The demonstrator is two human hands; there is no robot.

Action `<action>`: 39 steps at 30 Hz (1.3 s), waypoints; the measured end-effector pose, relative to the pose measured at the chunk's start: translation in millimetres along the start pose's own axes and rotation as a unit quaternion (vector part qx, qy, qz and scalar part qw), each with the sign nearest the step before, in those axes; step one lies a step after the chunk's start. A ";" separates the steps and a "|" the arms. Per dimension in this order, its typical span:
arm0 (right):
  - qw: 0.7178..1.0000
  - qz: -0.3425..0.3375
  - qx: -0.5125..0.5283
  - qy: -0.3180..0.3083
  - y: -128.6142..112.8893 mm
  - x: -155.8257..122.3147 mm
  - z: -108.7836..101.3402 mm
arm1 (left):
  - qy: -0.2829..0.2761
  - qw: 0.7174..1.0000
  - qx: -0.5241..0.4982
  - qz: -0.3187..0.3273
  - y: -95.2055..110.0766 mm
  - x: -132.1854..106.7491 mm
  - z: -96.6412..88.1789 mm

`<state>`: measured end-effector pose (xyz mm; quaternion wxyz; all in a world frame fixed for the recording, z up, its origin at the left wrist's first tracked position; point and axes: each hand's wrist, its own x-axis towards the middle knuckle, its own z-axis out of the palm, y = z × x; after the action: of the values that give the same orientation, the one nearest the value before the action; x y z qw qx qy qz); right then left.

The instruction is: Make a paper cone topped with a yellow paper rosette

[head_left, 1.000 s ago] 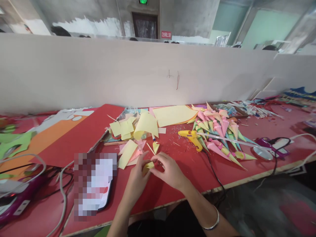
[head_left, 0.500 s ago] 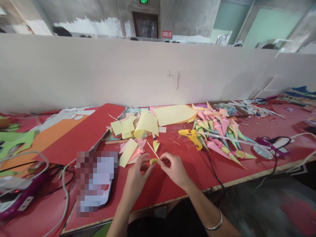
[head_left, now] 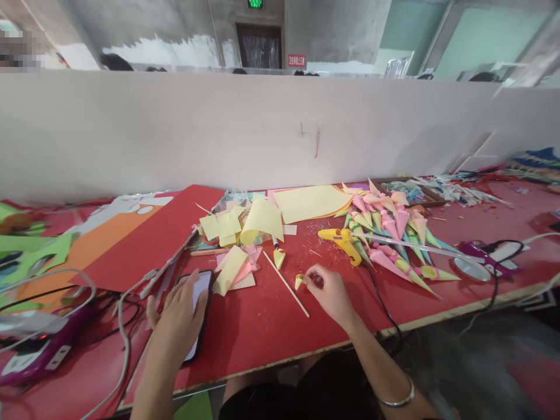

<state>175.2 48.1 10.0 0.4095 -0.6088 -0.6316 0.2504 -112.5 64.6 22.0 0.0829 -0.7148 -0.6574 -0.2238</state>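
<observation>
Between the thumb and fingers of my right hand (head_left: 327,291) is a small curled strip of yellow paper (head_left: 299,281), held just above the red table. My left hand (head_left: 178,315) lies over a phone (head_left: 202,300), its fingers spread across the screen and covering much of it. A thin wooden stick (head_left: 286,284) rests on the table between the two hands. Just beyond it sits a small folded piece of yellow paper (head_left: 279,258). Yellow and pink paper pieces (head_left: 230,269) lie to the right of the phone.
A yellow glue gun (head_left: 343,242) with a long clear glue stick lies right of centre, its black cord running over the table edge. Behind it is a heap of coloured paper cones (head_left: 396,219). Red card (head_left: 153,245) and cables (head_left: 125,344) fill the left side.
My left hand has left the yellow paper and moved left onto the phone. My right hand has shifted right with the curled strip. The wooden stick now shows along its full length.
</observation>
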 end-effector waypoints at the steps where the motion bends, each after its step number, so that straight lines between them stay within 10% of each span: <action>1: 1.000 -0.001 -0.001 0.002 -1.4 0.7 -0.3 | 0.000 1.000 -0.008 0.001 6.3 2.1 -1.9; 12: 0.999 -0.027 -0.007 0.021 -10.5 -5.2 11.3 | -0.165 0.901 -0.402 0.007 122.2 -9.0 17.3; 39: 0.963 0.040 0.236 -0.124 -3.6 -10.4 8.0 | -0.128 0.918 -0.372 0.043 118.3 -6.6 32.2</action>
<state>165.8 39.0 6.3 0.4497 -0.4844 -0.5752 0.4819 9.6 57.5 11.4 -0.2649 -0.7439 -0.5004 -0.3550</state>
